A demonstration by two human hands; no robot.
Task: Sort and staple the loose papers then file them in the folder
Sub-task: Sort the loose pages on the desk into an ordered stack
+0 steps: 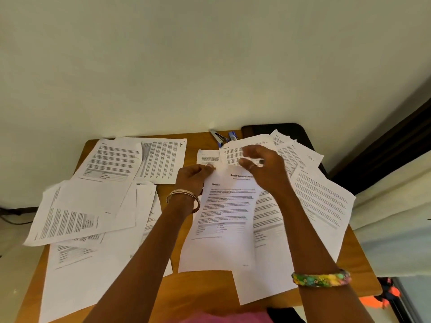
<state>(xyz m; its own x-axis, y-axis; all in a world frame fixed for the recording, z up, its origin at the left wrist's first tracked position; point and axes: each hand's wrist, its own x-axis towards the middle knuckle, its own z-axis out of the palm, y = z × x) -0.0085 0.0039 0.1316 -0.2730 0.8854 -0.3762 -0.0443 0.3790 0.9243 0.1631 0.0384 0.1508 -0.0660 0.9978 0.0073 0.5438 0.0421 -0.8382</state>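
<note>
Early going here: your left hand point(190, 178) has a pinching grip on the top corner of one printed sheet point(224, 220), your right hand point(263, 169) hovers half-curled. Loose papers point(77, 213) cover the bench point(163, 285); stapler point(218, 137) untouched, folder point(300, 132) waiting behind.

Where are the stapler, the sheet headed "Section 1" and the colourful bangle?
stapler point(218, 136): head view, on its metal top arm, at the table's far edge.
sheet headed "Section 1" point(224, 220): head view, on the printed middle of the page.
colourful bangle point(321, 278): head view, on its beaded band, around the right forearm.
</note>
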